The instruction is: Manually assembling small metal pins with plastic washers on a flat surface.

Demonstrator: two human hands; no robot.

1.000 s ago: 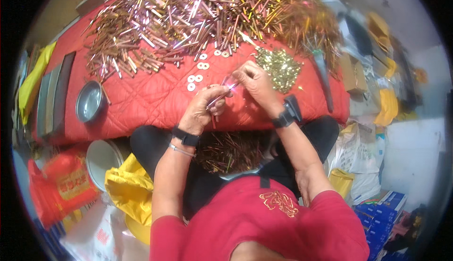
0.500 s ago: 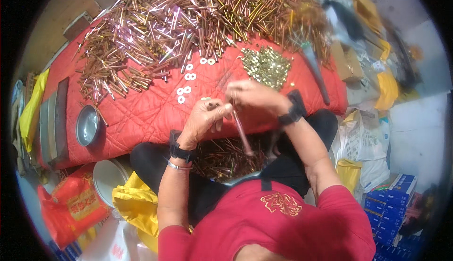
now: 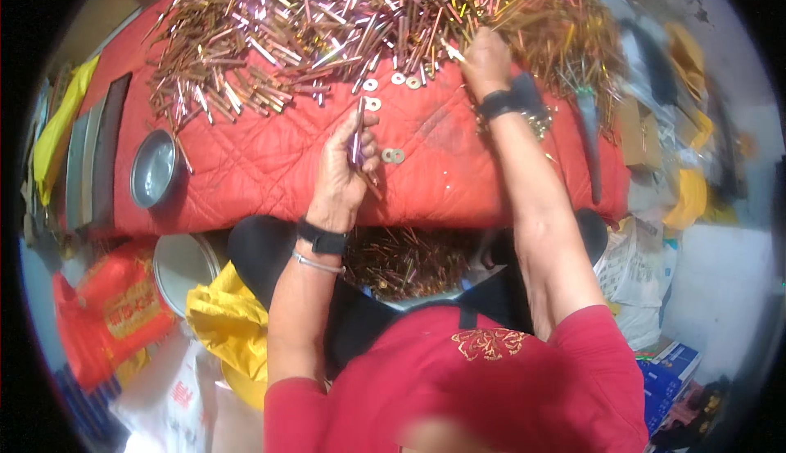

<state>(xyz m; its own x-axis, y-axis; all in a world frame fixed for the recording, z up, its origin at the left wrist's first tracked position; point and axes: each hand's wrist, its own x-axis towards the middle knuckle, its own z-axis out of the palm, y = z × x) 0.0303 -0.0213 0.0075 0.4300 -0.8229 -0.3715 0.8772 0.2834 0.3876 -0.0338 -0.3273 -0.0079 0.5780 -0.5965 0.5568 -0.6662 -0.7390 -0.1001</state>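
Observation:
My left hand (image 3: 342, 162) is closed around a thin copper-coloured metal rod (image 3: 358, 132) over the front of the red quilted cloth (image 3: 254, 166). A lower rod end sticks out beneath its fingers. Beyond it, my right hand (image 3: 489, 61) reaches to the near edge of a big pile of similar rods (image 3: 327, 15). Its fingers are bent together and partly hidden, so what they hold cannot be made out. Several flat pale washers (image 3: 398, 79) lie on the cloth between the hands. Small gold-coloured metal pieces (image 3: 538, 124) show partly behind my right wrist.
A metal bowl (image 3: 155, 170) stands at the left, beside long flat bars (image 3: 98, 158). A grey-green tapered tool (image 3: 589, 146) lies at the right. More rods (image 3: 401, 265) are below the cloth's front edge, between my legs. Bags and blue boxes (image 3: 667, 379) surround me.
My hands have parted. The right moved away from the left to the rod pile; the left moved slightly forward, keeping a rod. The camera view has shifted too.

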